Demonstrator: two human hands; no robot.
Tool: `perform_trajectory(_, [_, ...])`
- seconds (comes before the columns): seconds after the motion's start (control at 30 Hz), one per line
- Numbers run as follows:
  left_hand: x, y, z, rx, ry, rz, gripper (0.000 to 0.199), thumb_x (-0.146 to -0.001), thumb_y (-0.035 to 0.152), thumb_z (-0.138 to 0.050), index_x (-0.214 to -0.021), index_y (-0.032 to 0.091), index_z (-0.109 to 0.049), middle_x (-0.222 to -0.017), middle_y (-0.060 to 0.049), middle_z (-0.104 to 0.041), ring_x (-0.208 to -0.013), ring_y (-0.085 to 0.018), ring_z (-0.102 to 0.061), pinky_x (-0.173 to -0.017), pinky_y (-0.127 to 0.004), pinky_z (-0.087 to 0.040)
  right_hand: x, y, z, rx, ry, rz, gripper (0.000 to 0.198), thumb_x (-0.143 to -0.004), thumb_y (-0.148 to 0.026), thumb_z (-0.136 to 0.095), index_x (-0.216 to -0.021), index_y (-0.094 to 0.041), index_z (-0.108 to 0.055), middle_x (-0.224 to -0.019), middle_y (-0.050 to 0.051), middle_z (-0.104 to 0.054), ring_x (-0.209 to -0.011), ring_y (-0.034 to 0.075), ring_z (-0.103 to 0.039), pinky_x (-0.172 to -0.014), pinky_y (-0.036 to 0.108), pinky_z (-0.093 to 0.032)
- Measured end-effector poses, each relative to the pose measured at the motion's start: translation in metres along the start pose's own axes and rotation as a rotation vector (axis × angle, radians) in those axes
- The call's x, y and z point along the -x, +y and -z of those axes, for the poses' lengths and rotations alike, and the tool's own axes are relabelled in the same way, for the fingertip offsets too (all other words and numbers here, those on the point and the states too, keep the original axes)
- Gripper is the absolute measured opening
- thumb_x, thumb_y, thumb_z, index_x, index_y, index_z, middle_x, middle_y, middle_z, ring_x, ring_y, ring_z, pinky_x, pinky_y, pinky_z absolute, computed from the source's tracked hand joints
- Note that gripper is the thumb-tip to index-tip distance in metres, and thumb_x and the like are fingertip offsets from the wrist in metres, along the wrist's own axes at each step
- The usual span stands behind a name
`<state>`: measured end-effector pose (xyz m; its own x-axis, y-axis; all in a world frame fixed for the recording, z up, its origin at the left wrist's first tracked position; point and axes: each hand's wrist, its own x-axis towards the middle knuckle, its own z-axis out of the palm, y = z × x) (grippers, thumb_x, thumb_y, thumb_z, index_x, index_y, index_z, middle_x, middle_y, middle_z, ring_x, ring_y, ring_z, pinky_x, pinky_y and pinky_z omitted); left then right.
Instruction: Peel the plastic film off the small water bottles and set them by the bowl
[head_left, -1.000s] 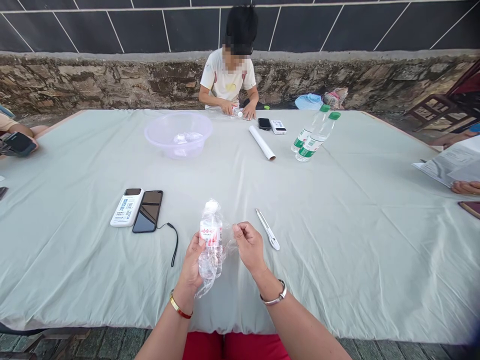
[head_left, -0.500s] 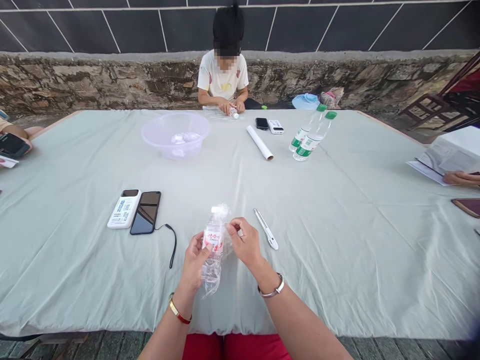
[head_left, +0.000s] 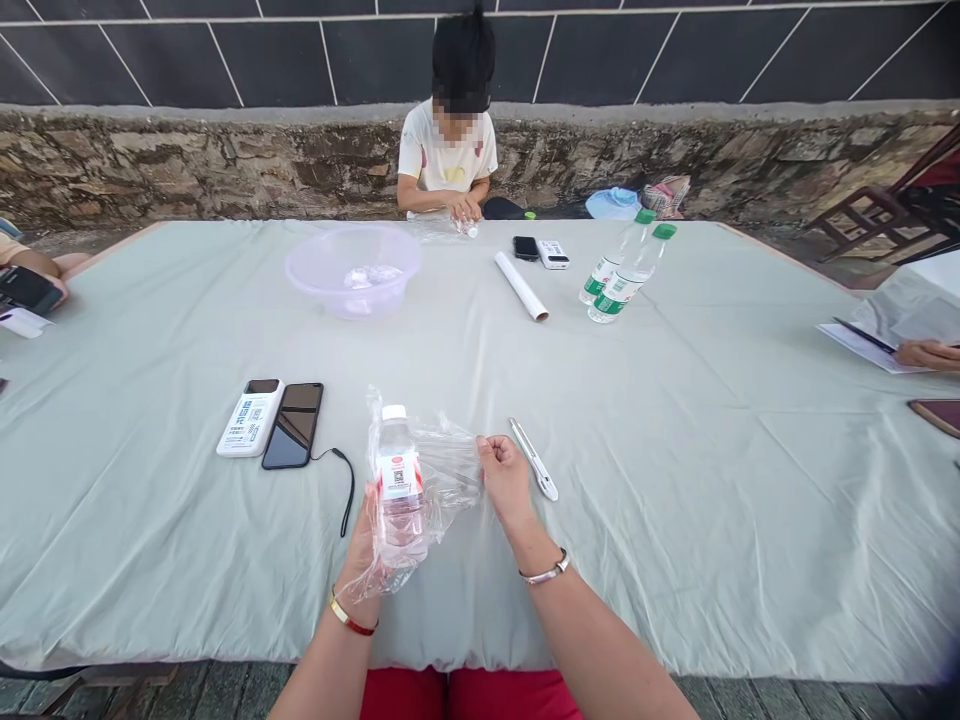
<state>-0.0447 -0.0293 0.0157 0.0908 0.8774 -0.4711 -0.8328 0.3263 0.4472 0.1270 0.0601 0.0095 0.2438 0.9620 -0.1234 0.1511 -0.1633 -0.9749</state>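
Note:
A small clear water bottle with a white cap and a red-and-white label lies along my left hand, which holds it from the left and beneath. Loose cling film surrounds part of the bottle and spreads out to its right. My right hand is closed in a pinch on the film's edge, pulling it taut away from the bottle. My left fingers are partly hidden behind bottle and film. Just right of my right hand lies a white utility knife.
A white power bank and a black phone lie at left. Farther back are a purple basin, a white roll and two green-capped bottles. Across the table a person handles another bottle. Others sit at both sides.
My right hand has moved slightly right, drawing the film out from the bottle. The bottle has shifted left and turned, showing a different side of its label.

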Motion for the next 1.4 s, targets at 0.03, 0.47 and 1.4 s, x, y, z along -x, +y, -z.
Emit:
perform_trajectory(0.03, [-0.001,0.000,0.000,0.035,0.013,0.038,0.049,-0.072,0.061,-0.065,-0.098,0.019,-0.068,-0.082,-0.006,-0.069,-0.072,-0.018,-0.065,-0.063,-0.028,-0.053,0.001,0.000,0.000,-0.006,-0.016,-0.011,0.034,-0.076,-0.053,-0.058,-0.067,-0.022,-0.048,-0.051,-0.006,-0.045,-0.042,0.010,-0.042,-0.043,0.024,-0.037])
perform_trajectory(0.47, [-0.009,0.005,-0.010,0.112,-0.084,-0.062,0.062,-0.075,0.066,-0.055,-0.103,0.013,-0.070,-0.099,-0.013,-0.070,-0.094,-0.029,-0.065,-0.077,-0.038,-0.052,0.018,-0.020,0.026,0.092,0.141,0.276,0.029,-0.081,-0.045,-0.056,-0.095,-0.020,-0.058,-0.093,0.007,-0.064,-0.084,0.020,-0.059,-0.080,0.038,-0.048])
perform_trajectory(1.4, [-0.017,-0.015,-0.051,-0.321,0.052,-0.388,0.043,-0.083,0.054,-0.056,-0.102,0.017,-0.066,-0.100,-0.008,-0.070,-0.092,-0.021,-0.064,-0.080,-0.033,-0.049,0.065,-0.040,-0.011,0.427,-0.179,0.334,0.059,-0.071,-0.043,-0.068,-0.122,-0.021,-0.051,-0.089,0.005,-0.058,-0.080,0.021,-0.057,-0.072,0.036,-0.049])
